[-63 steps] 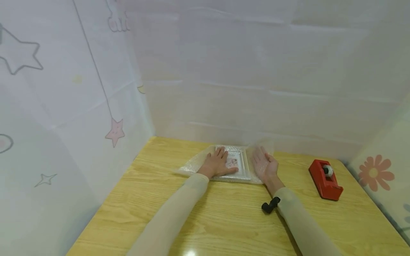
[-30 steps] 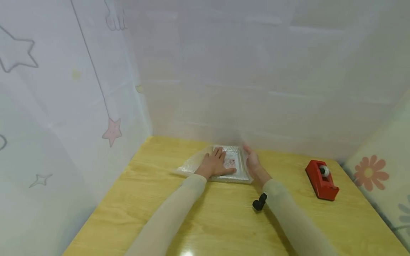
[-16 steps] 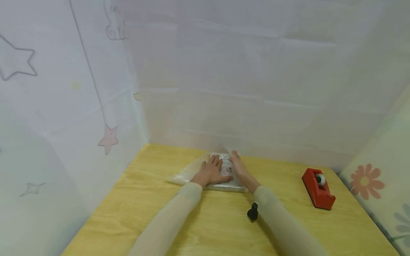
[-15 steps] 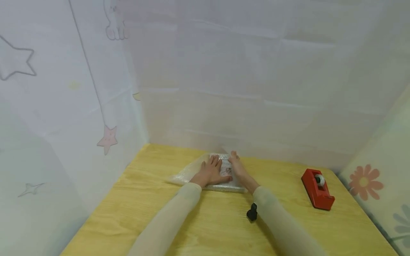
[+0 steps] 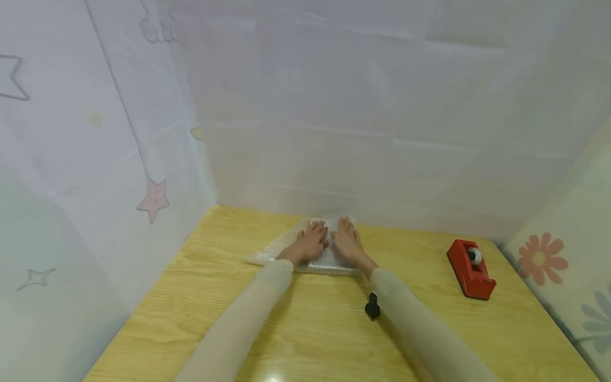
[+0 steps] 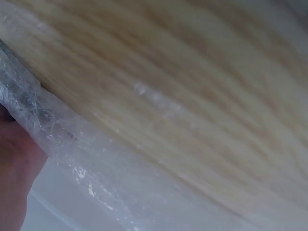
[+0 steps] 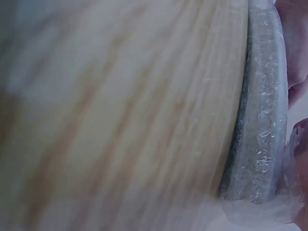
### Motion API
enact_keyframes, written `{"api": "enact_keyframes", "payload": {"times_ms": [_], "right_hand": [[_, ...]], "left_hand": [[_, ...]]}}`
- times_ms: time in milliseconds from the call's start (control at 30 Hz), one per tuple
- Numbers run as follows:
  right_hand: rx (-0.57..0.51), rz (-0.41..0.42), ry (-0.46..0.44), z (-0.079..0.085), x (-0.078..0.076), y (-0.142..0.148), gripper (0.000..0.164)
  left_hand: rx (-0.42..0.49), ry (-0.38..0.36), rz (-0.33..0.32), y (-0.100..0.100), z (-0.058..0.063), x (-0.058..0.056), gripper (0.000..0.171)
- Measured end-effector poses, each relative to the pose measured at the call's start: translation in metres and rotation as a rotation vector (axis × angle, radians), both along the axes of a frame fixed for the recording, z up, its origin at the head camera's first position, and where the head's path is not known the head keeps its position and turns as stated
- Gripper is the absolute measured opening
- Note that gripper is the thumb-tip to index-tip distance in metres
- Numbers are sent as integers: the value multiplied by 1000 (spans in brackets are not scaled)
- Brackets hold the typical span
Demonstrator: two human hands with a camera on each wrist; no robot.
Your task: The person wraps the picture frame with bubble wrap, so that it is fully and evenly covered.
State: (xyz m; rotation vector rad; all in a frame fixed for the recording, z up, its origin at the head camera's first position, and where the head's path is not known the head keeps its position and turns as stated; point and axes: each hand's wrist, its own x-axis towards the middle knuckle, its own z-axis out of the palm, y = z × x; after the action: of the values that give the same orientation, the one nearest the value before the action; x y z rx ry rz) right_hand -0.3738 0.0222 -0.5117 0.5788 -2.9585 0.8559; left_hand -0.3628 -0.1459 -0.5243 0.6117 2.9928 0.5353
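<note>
A framed picture [image 5: 329, 260] lies on the table inside clear bubble wrap [image 5: 272, 250], its print now blurred by the layer folded over it. My left hand [image 5: 307, 244] rests on top of the package, fingers slightly bent. Beside it, my right hand [image 5: 347, 243] presses the folded wrap down with fairly straight fingers over the right part. A loose flap of wrap extends out to the left. In the right wrist view, the wrapped edge of the bubble wrap [image 7: 262, 110] runs upright; part of the left hand [image 6: 19, 168] shows in the left wrist view.
A red tape dispenser [image 5: 471, 269] with a roll of clear tape stands on the right of the wooden table [image 5: 305, 329]. Printed sheets [image 5: 305, 106] hang close behind and on both sides. A black wrist device [image 5: 372, 307] sits at the right cuff.
My right hand has brought the right-hand flap of bubble wrap leftward over the picture and now lies on it. The left hand has stayed on the package, its spread fingers drawn closer together.
</note>
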Motion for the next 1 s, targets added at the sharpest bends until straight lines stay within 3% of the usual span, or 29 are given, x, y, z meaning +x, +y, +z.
{"api": "enact_keyframes", "payload": {"times_ms": [133,300,433,633,833,1000], "right_hand": [[86,0,35,-2,-1,-4,67],[165,3,53,-5,0,-4,66],[239,9,70,-11,1,-5,67],[283,9,71,-16,3,-5,67],[323,4,49,-16,5,-6,69],[357,4,44,-17,4,-9,69]], "left_hand": [[22,6,42,-2,2,-3,61],[-19,105,122,-1,1,-5,59],[-54,127,155,-4,-8,-10,60],[90,20,150,-10,-21,-21,60],[258,49,179,-12,-18,-17,53],[231,84,147,-14,-8,-7,57]]}}
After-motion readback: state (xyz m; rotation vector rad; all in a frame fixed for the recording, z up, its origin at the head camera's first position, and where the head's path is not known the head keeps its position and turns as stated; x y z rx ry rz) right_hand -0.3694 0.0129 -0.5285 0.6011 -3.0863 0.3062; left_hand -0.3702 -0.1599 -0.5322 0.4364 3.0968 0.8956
